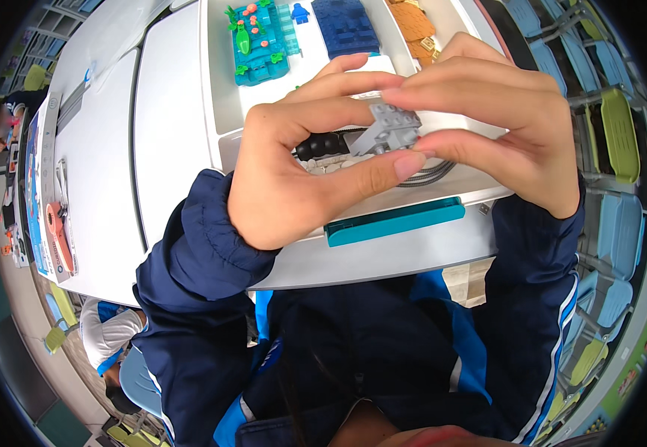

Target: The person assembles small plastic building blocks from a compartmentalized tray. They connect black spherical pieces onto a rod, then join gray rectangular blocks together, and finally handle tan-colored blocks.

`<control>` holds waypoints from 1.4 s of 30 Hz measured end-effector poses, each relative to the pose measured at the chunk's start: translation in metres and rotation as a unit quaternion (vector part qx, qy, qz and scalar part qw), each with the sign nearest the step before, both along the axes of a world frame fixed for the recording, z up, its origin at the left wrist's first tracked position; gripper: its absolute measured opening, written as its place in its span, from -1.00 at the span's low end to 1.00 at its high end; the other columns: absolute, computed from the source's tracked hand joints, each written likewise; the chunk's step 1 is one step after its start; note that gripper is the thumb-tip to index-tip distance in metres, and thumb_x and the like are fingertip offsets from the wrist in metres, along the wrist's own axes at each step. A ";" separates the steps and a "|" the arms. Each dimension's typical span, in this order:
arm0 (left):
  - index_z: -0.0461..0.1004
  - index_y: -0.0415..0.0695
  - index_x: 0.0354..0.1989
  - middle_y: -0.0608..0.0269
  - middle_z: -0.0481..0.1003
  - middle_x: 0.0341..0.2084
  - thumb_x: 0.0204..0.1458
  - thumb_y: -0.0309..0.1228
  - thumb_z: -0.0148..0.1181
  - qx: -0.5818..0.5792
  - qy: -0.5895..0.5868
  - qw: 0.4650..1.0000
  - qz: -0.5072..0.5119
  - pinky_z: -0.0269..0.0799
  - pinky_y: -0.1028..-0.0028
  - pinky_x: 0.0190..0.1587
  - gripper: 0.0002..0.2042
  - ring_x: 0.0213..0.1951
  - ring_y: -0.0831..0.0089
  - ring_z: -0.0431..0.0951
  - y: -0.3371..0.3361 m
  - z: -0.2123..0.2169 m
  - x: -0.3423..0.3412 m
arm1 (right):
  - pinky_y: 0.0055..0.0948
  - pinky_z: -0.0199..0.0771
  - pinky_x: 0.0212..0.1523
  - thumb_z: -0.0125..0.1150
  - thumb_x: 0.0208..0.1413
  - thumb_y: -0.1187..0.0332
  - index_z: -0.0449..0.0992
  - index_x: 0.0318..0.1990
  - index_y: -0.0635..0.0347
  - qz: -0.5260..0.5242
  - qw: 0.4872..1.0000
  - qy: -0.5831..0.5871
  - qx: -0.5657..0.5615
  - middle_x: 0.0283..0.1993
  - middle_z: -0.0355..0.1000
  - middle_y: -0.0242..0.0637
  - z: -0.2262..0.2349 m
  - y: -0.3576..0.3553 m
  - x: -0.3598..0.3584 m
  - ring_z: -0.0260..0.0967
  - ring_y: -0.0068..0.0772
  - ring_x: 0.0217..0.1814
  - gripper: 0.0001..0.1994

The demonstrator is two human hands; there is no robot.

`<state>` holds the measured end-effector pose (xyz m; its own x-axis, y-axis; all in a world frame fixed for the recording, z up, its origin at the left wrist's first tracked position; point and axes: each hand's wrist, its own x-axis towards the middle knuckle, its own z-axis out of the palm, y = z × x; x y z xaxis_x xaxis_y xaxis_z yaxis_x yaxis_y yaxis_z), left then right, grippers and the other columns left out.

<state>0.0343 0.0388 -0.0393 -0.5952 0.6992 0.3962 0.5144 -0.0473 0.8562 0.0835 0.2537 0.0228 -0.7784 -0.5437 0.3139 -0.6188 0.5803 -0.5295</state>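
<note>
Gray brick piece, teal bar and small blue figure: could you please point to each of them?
Gray brick piece (pixel 392 130): head view, the middle of its body.
Teal bar (pixel 395 223): head view, the middle of its front.
Small blue figure (pixel 300 13): head view, its torso.

Room over left tabletop, tray wall beside, teal handle in front

The navy jacket has blue panels and white piping.

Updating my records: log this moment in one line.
left hand: holds grey brick piece | right hand: holds same piece | place: above white tray
</note>
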 end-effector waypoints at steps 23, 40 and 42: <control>0.43 -0.19 0.04 0.12 0.48 -0.06 -0.21 -0.32 0.46 0.092 -0.285 0.954 -0.008 0.26 0.37 0.15 -0.43 0.02 0.32 0.46 -0.009 0.007 -0.004 | -0.37 0.51 -0.22 0.17 -0.24 0.63 0.56 -0.50 0.30 -0.107 0.942 0.023 0.318 -0.38 0.49 -0.11 -0.038 0.030 0.027 0.46 -0.15 -0.27 -0.90; 0.31 -0.18 0.05 0.13 0.46 -0.07 -0.07 -0.64 0.23 0.198 -0.305 0.928 -0.083 0.43 0.34 0.04 -0.55 -0.03 0.34 0.49 -0.002 0.006 0.001 | -0.42 0.62 -0.15 0.25 -0.01 0.63 0.50 -0.06 0.41 -0.098 0.906 -0.116 -0.395 -0.11 0.46 -0.04 -0.025 -0.011 0.023 0.54 -0.27 -0.19 -0.69; 0.32 -0.19 0.03 0.14 0.48 -0.09 -0.08 -0.70 0.24 0.210 -0.281 0.934 -0.075 0.45 0.35 0.02 -0.54 -0.06 0.36 0.51 0.000 0.004 0.002 | -0.45 0.61 -0.15 0.27 -0.03 0.62 0.49 -0.06 0.42 -0.104 0.914 -0.121 -0.373 -0.10 0.45 -0.05 -0.028 -0.009 0.023 0.53 -0.30 -0.18 -0.68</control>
<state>0.0362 0.0389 -0.0351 -0.6991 0.6447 0.3092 -0.0493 -0.4748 0.8787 0.1067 0.2443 -0.0048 -0.9359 -0.0810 0.3429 -0.3496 0.0932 -0.9322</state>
